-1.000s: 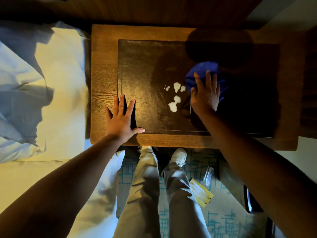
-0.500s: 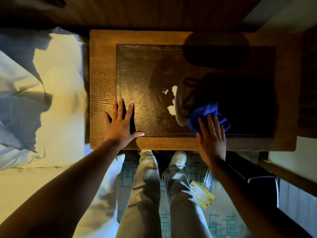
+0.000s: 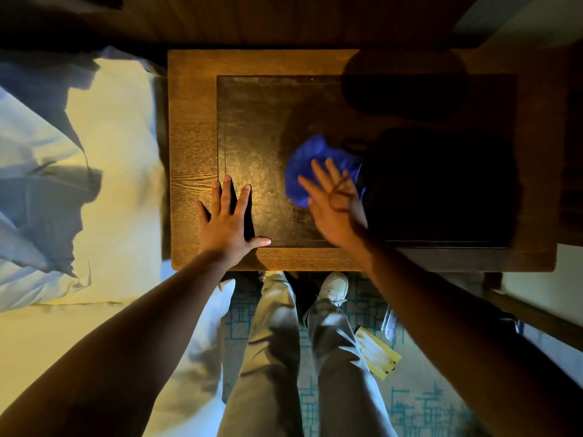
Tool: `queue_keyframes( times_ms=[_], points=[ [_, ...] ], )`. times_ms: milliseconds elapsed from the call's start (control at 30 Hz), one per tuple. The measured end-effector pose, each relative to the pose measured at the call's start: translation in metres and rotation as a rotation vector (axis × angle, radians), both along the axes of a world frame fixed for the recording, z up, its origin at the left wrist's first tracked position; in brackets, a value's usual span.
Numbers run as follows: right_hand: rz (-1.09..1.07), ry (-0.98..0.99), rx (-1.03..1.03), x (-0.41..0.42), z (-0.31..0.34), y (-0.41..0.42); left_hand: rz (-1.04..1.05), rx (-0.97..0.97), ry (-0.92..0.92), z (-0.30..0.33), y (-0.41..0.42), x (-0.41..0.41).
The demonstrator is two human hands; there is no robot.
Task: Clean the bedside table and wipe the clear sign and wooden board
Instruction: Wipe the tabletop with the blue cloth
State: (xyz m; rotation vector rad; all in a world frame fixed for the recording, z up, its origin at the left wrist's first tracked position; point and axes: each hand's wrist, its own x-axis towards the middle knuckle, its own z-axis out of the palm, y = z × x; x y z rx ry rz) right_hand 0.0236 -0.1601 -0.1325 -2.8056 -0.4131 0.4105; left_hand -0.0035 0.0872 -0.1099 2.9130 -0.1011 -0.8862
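The bedside table [image 3: 192, 121] is a light wooden top with a dark inset panel [image 3: 252, 121]. My left hand [image 3: 228, 220] lies flat with fingers spread on the panel's near left corner. My right hand [image 3: 334, 200] presses a crumpled blue cloth [image 3: 307, 162] onto the middle of the panel, fingers spread over it and slightly blurred. No white foam shows on the panel. The panel's right half lies in deep shadow. On the floor by my right leg lie a pale wooden board [image 3: 377, 353] and a clear sign [image 3: 389, 326].
A bed with a white pillow [image 3: 104, 171] and sheets butts against the table's left side. A dark wooden wall runs behind the table. My legs and a white shoe [image 3: 334, 287] stand on patterned carpet in front. A low ledge [image 3: 536, 313] sits to the right.
My right hand slid the blue cloth from the panel's near edge up and left to its middle, over the white foam patches, which are no longer visible. My left hand stayed put.
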Motion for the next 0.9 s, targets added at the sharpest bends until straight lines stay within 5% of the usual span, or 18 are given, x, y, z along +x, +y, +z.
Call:
queue_keyframes(
  times_ms=[133,333,467,700,900],
  points=[
    [0.128,0.001,-0.174,-0.083,0.001,-0.033,0.006,-0.015,-0.014,-0.003,0.002,-0.001],
    [-0.529,0.055,-0.147,-0.058,0.011,-0.131,-0.001,-0.014,-0.014,-0.004,0.001,-0.001],
    [-0.855,0.066,-0.075,0.014,0.014,-0.102,-0.004,-0.004,-0.008,-0.002,0.000,-0.002],
    [-0.081,0.014,-0.099,-0.045,-0.002,0.016,0.014,-0.023,-0.023,-0.005,0.003,-0.002],
    [-0.097,0.010,-0.172,-0.128,-0.002,-0.067,0.001,-0.021,-0.009,-0.004,0.003,-0.002]
  ],
)
